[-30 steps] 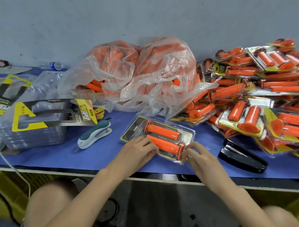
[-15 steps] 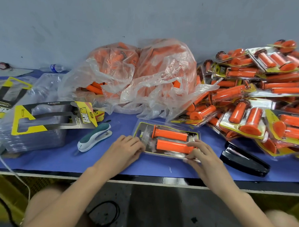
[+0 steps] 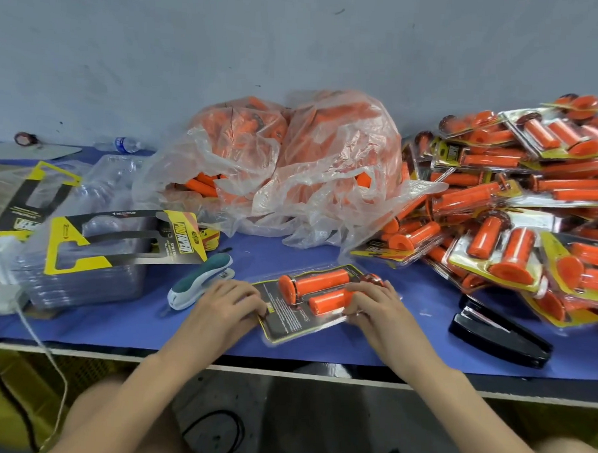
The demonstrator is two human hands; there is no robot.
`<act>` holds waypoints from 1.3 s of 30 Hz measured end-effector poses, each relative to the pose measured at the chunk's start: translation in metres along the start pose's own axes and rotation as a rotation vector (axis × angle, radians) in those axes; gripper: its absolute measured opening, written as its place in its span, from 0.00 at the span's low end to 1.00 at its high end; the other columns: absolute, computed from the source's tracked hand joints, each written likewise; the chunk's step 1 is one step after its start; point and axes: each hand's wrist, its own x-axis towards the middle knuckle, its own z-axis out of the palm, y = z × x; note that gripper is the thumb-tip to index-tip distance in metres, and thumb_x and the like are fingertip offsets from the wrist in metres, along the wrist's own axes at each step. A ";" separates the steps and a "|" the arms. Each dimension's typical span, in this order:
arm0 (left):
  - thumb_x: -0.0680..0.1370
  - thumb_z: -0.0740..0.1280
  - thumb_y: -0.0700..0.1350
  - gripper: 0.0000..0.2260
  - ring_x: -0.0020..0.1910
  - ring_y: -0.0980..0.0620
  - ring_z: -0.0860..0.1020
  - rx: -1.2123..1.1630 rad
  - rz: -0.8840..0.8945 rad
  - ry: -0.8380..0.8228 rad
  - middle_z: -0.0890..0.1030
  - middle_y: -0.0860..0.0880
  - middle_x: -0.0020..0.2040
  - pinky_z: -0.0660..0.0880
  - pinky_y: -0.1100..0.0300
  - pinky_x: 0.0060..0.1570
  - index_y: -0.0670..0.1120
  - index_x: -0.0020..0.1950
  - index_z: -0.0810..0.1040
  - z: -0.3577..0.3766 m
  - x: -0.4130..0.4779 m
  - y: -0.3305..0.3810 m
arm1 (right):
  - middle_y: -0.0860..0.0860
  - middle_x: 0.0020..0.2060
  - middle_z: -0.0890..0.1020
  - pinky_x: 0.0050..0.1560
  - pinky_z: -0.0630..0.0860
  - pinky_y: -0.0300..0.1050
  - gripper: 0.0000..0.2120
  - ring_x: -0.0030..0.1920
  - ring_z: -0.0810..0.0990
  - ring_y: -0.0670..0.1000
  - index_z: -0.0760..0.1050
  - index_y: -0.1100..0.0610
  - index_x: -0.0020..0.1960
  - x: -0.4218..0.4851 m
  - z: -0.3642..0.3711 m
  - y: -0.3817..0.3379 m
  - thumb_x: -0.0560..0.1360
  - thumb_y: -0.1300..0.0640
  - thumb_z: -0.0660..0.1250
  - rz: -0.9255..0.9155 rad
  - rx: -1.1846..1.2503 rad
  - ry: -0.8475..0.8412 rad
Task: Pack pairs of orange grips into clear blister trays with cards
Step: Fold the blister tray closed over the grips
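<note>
A clear blister pack (image 3: 297, 320) with a black and yellow card lies tilted on the blue table, near the front edge. Two orange grips (image 3: 317, 284) sit side by side in it. My left hand (image 3: 229, 305) grips the pack's left edge with curled fingers. My right hand (image 3: 379, 307) curls over the pack's right end and covers the grips' ends there. A stack of empty clear trays (image 3: 82, 282) stands at the left with a yellow and black card (image 3: 125, 239) on top. Clear plastic bags of loose orange grips (image 3: 293, 164) sit behind the pack.
A teal and white stapler (image 3: 202, 280) lies just left of my left hand. A black stapler (image 3: 498, 334) lies to the right. A big pile of filled packs (image 3: 518, 201) covers the right side. The table's front edge (image 3: 284, 371) is close below my wrists.
The pack has turned counter-clockwise and shifted slightly right. Both hands moved with it; my right hand now covers the grips' right ends.
</note>
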 end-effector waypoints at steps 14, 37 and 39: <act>0.79 0.65 0.49 0.04 0.50 0.53 0.77 -0.029 0.077 -0.061 0.79 0.54 0.50 0.70 0.62 0.55 0.50 0.50 0.78 0.005 -0.009 0.006 | 0.47 0.64 0.75 0.68 0.67 0.48 0.16 0.68 0.69 0.51 0.74 0.51 0.51 -0.003 0.015 -0.016 0.70 0.67 0.73 -0.229 0.059 -0.127; 0.74 0.72 0.47 0.08 0.45 0.52 0.74 0.027 0.134 -0.083 0.77 0.52 0.45 0.71 0.60 0.48 0.48 0.49 0.75 0.027 0.026 0.082 | 0.44 0.48 0.80 0.54 0.73 0.43 0.07 0.45 0.79 0.50 0.75 0.51 0.45 -0.024 -0.006 -0.025 0.77 0.50 0.70 -0.247 -0.129 -0.093; 0.71 0.74 0.47 0.13 0.49 0.50 0.77 -0.015 0.046 -0.063 0.79 0.50 0.49 0.70 0.59 0.53 0.47 0.53 0.77 0.023 0.026 0.062 | 0.44 0.47 0.79 0.59 0.69 0.43 0.06 0.45 0.79 0.50 0.73 0.52 0.44 -0.027 -0.014 -0.011 0.76 0.58 0.70 -0.229 -0.092 -0.101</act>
